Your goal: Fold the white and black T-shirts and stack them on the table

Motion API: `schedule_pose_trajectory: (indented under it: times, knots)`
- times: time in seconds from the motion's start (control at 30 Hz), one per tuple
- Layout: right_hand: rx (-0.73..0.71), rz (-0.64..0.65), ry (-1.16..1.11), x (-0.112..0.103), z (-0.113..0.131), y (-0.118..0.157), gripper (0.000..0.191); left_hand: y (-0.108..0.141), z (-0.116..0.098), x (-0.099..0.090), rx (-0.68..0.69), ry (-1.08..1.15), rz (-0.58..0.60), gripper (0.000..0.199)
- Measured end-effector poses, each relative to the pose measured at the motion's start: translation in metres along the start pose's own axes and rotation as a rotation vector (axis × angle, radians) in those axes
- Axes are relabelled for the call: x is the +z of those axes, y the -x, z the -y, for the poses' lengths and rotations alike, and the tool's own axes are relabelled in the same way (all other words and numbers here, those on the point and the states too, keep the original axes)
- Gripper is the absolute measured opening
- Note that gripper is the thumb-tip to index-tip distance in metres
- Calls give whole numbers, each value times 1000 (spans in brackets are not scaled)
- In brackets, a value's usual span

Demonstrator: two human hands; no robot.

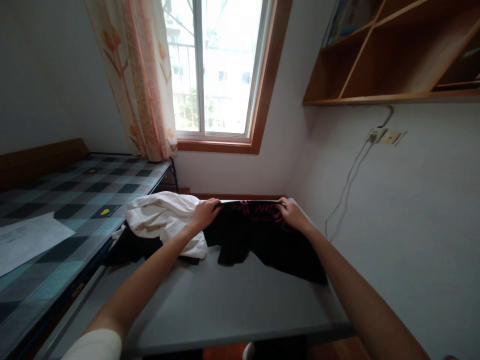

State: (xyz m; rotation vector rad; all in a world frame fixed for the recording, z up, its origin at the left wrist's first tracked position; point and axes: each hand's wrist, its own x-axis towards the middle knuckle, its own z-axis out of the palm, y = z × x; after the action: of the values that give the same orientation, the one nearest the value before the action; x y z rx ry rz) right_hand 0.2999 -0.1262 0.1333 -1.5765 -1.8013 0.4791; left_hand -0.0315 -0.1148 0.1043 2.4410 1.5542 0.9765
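A black garment with pink lettering (pixel 258 230) is stretched between my hands over the grey table (pixel 232 305); I cannot tell what kind of clothing it is. My left hand (pixel 205 212) is closed on its upper left edge. At the upper right edge, my right hand (pixel 293 214) pinches the same cloth. The lower part of the garment drapes onto the tabletop. Just left of my left hand lies a crumpled white garment (pixel 161 215), with black cloth (pixel 131 247) under it.
A bed with a checked mattress (pixel 123 182) runs along the left, with a sheet of paper (pixel 33 237) on it. Ahead are a window (pixel 225 75) and a flowered curtain (pixel 138 80). Wooden shelves (pixel 375 65) overhang the right; a cord (pixel 347 180) hangs from a wall socket (pixel 376 135).
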Motion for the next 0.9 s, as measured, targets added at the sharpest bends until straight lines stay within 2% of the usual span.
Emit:
schedule_pose_trajectory:
  times: [0.07, 0.13, 0.17, 0.2, 0.27, 0.3, 0.37, 0.43, 0.53, 0.57, 0.63, 0.7, 0.77, 0.8, 0.9]
  knots:
    - [-26, -267, -292, -21, 11, -20, 22, -15, -9, -11, -1, 129, -73, 26]
    - [-61, -546, -551, -42, 22, -34, 23, -26, -17, -18, 55, 279, -36, 30]
    - [-80, -660, -611, -52, 27, -39, 22, -29, -20, -21, 86, 342, 13, 32]
    - [-97, -739, -615, -60, 32, -42, 21, -31, -22, -22, 113, 386, 73, 35]
    - [-131, -782, -513, -72, 43, -43, 19, -30, -23, -25, 146, 414, 171, 37]
    - [-156, -773, -453, -75, 49, -41, 18, -29, -23, -27, 155, 409, 188, 37]
    - [-234, -733, -394, -73, 64, -35, 16, -26, -24, -31, 174, 401, 145, 40]
    - [-322, -610, -410, -60, 82, -25, 17, -24, -31, -34, 227, 420, 75, 56]
    - [-392, -191, -470, -28, 114, -11, 21, -24, -53, -35, 324, 471, 49, 97]
    - [-406, -80, -503, -17, 124, -8, 23, -25, -62, -34, 328, 487, 52, 103]
    - [-422, 12, -618, -1, 140, -4, 28, -28, -78, -35, 287, 507, 32, 93]
    - [-419, 23, -758, 6, 149, -5, 35, -33, -83, -46, 229, 512, -57, 61]
    - [-407, 17, -836, 3, 147, -9, 40, -39, -76, -71, 184, 493, -207, 35]
    - [-398, 9, -842, 1, 141, -12, 40, -41, -68, -90, 154, 468, -293, 29]
    - [-304, -48, -791, -5, 107, -21, 40, -41, -35, -160, 32, 284, -570, 32]
